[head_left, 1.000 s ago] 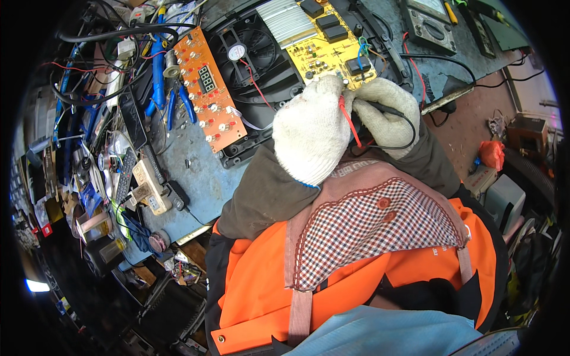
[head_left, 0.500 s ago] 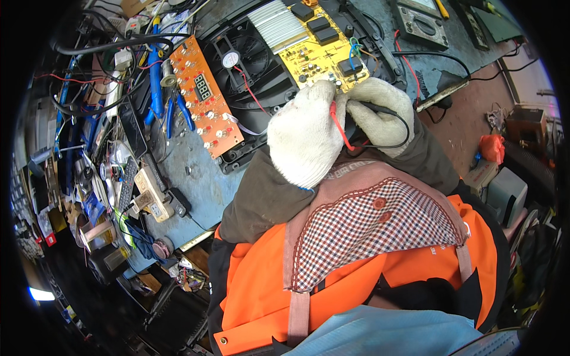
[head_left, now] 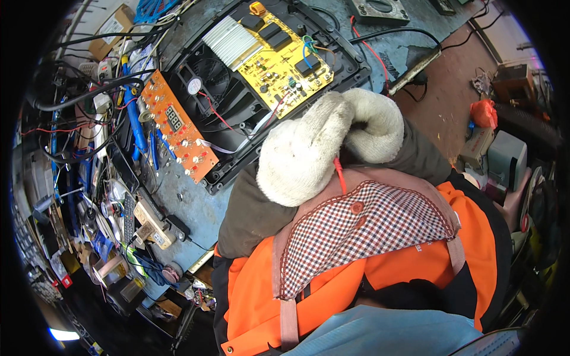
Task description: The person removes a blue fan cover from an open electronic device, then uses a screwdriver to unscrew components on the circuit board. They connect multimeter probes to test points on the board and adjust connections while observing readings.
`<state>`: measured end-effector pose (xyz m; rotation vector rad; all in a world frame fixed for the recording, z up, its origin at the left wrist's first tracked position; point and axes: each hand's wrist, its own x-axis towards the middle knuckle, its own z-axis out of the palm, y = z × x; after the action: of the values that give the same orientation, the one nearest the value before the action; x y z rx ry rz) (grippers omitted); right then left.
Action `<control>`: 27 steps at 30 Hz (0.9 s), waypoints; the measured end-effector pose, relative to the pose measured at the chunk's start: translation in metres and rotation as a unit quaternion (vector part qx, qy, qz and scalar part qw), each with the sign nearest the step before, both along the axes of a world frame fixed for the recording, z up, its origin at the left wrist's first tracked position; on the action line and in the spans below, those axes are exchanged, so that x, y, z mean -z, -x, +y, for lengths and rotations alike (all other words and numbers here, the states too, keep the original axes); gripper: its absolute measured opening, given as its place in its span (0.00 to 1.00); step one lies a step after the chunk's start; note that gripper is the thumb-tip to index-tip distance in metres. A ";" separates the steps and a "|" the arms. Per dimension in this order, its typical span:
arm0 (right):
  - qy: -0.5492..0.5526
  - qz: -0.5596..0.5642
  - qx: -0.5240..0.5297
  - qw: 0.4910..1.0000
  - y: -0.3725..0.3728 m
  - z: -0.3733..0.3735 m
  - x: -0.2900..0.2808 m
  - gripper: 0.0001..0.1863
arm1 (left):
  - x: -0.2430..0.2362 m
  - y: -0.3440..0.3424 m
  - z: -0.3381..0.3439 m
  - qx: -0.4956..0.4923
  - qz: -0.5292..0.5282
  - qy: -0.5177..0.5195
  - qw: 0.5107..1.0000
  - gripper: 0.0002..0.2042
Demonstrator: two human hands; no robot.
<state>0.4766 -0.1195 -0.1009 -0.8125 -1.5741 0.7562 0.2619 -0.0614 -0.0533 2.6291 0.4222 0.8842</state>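
Note:
Both my hands wear white knitted gloves and meet in front of my chest, at the near edge of an opened black appliance housing (head_left: 350, 74). My left hand (head_left: 303, 151) is closed, with a red test lead (head_left: 340, 174) hanging out below its fingers. Beside it, my right hand (head_left: 377, 126) is curled with its fingertips against the left; what it grips is hidden. Just beyond the gloves lies a yellow circuit board (head_left: 279, 77) with black components and a silver heat sink (head_left: 231, 46). An orange board (head_left: 177, 127) with a digit display rests along the housing's left side.
A multimeter (head_left: 380, 10) sits at the far edge of the blue bench (head_left: 196, 222). Blue-handled pliers (head_left: 155, 148), cables and a white power strip (head_left: 151, 222) crowd the left side. Boxes and a red bag (head_left: 484, 114) stand to the right.
My hands have drawn back toward my chest, uncovering the yellow board's near corner. The black lead seen looping by my right hand is now out of sight. The whole view has shifted.

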 end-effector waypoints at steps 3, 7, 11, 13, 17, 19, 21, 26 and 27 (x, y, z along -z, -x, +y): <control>-0.055 -0.075 -0.025 0.995 -0.010 -0.008 -0.006 0.14 | 0.002 -0.003 0.003 0.024 0.006 0.004 1.000 0.29; -0.082 -0.220 -0.042 0.971 -0.031 -0.019 -0.033 0.13 | 0.003 -0.005 -0.002 0.056 0.021 -0.021 0.998 0.24; -0.052 -0.025 0.269 0.961 -0.046 -0.049 0.006 0.13 | 0.024 -0.004 -0.004 0.173 -0.059 0.050 0.982 0.26; 0.030 0.096 0.426 0.899 -0.053 -0.051 0.019 0.11 | 0.024 -0.007 -0.003 0.199 -0.031 0.086 0.976 0.22; 0.094 0.105 0.551 0.822 -0.108 -0.050 0.084 0.13 | 0.021 -0.010 -0.002 0.199 0.021 0.113 0.973 0.19; 0.142 0.050 0.571 0.807 -0.115 -0.051 0.099 0.15 | 0.019 -0.010 -0.004 0.186 0.054 0.130 0.972 0.18; 0.133 0.073 0.568 0.809 -0.116 -0.048 0.111 0.16 | 0.016 -0.012 -0.006 0.175 0.095 0.153 0.968 0.18; 0.168 0.108 0.557 0.806 -0.129 -0.041 0.123 0.17 | 0.019 -0.014 -0.010 0.131 0.117 0.137 0.975 0.18; 0.169 0.135 0.545 0.810 -0.133 -0.040 0.127 0.17 | 0.020 -0.015 -0.008 0.134 0.112 0.132 0.976 0.18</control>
<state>0.6099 -0.1596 -0.2282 -1.5761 -0.5018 0.2481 0.2771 -0.0698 -0.0734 2.4668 0.2138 0.4160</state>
